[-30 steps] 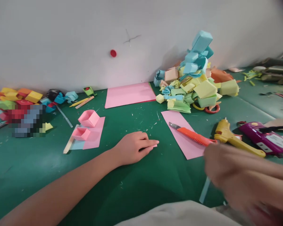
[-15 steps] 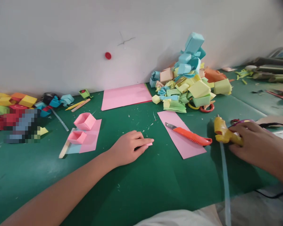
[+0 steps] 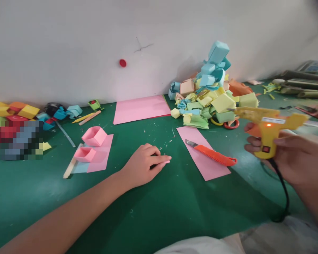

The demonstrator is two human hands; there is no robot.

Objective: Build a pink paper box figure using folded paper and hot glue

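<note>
Head view shows me the yellow glue gun (image 3: 271,133) gripped in my right hand (image 3: 291,151), raised above the tabletop (image 3: 159,211), nozzle pointing left. My left hand (image 3: 141,164) holds a small pink paper piece (image 3: 168,162) down. Between both hands, an orange knife (image 3: 214,155) lies on a pink sheet (image 3: 206,168).

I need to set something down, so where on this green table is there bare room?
Try the green table nearest you, between the left forearm and the pink strip under the orange cutter. A smaller, flecked patch lies between the left hand and large pink sheet. Crowded by the wall: left paper heap, right paper heap.
</note>
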